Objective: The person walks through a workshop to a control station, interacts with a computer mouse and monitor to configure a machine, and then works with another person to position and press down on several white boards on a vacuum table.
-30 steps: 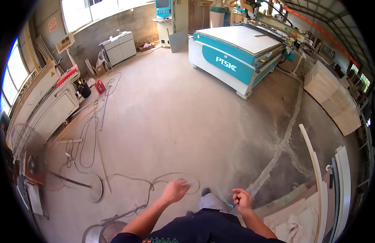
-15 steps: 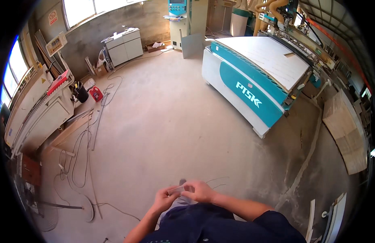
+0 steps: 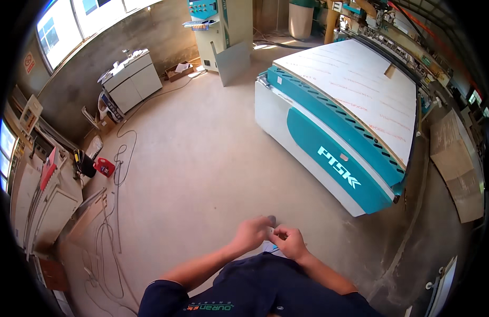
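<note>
both hands together since before, left hand point(image 3: 250, 234) and right hand point(image 3: 290, 241) pinching small grey piece point(image 3: 271, 220)

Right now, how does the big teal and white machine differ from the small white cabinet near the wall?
The teal and white machine is much larger than the white cabinet and stands in the open floor, to the right; the cabinet stands against the grey wall, to the left. The machine carries a wide pale flat board on its bed; the cabinet top holds only small items. The machine has a teal band; the cabinet is plain white. Both stand on the concrete floor.
</note>
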Action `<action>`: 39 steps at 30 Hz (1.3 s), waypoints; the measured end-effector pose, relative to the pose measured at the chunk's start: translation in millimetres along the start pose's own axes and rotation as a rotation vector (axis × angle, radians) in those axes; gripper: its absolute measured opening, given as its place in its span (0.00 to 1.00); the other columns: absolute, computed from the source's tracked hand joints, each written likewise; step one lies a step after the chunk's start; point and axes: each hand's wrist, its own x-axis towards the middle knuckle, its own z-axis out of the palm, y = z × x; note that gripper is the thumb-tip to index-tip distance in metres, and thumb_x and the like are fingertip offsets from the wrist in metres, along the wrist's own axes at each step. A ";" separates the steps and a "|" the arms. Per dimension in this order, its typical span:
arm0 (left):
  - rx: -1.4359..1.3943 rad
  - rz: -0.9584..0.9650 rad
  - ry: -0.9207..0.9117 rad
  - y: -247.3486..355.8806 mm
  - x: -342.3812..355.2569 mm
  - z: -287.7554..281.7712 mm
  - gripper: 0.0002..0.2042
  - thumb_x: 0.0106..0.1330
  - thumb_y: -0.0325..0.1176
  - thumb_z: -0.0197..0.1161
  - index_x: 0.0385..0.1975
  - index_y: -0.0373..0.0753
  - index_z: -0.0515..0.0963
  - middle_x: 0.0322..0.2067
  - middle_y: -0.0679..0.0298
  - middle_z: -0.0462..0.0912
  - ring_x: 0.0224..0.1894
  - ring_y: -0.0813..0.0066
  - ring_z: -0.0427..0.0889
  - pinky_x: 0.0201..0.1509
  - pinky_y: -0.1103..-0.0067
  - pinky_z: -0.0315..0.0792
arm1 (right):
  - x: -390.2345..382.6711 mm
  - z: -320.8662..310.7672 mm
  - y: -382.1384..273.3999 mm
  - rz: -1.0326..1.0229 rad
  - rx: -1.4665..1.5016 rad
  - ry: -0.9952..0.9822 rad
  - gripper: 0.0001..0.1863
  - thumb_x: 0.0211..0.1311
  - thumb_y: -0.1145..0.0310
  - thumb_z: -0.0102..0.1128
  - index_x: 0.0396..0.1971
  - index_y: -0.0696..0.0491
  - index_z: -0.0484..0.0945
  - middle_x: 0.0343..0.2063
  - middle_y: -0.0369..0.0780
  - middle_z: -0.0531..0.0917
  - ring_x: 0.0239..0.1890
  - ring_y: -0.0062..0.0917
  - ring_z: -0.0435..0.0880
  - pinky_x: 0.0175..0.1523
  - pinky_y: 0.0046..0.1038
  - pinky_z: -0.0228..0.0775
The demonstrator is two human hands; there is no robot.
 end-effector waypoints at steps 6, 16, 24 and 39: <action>-0.095 -0.115 0.141 -37.0 186.5 -35.1 0.13 0.53 0.21 0.47 0.31 0.31 0.81 0.20 0.61 0.80 0.25 0.74 0.78 0.30 0.76 0.73 | 186.1 -25.2 -9.7 0.001 0.255 0.002 0.09 0.62 0.67 0.64 0.31 0.58 0.81 0.23 0.31 0.80 0.27 0.12 0.75 0.34 0.19 0.67; -0.413 -0.351 0.251 -89.4 440.1 -215.2 0.10 0.65 0.36 0.61 0.27 0.36 0.80 0.16 0.74 0.71 0.18 0.87 0.65 0.21 0.83 0.57 | 474.9 -126.6 -40.9 0.155 0.207 0.041 0.14 0.66 0.62 0.58 0.32 0.59 0.82 0.23 0.33 0.80 0.23 0.12 0.71 0.29 0.17 0.62; -0.032 -0.222 -0.129 -92.7 731.5 -221.8 0.24 0.61 0.42 0.64 0.49 0.28 0.78 0.35 0.52 0.85 0.36 0.67 0.84 0.42 0.74 0.76 | 594.0 -166.9 -36.7 0.403 0.709 0.619 0.17 0.69 0.57 0.54 0.34 0.57 0.79 0.21 0.32 0.75 0.13 0.09 0.58 0.17 0.16 0.43; 0.619 0.267 -0.711 -72.6 924.9 -142.9 0.30 0.49 0.52 0.73 0.45 0.34 0.75 0.39 0.50 0.82 0.38 0.52 0.84 0.43 0.64 0.78 | 765.5 -193.4 -50.0 0.741 0.996 0.865 0.29 0.71 0.46 0.47 0.41 0.62 0.77 0.22 0.36 0.76 0.11 0.11 0.56 0.16 0.17 0.44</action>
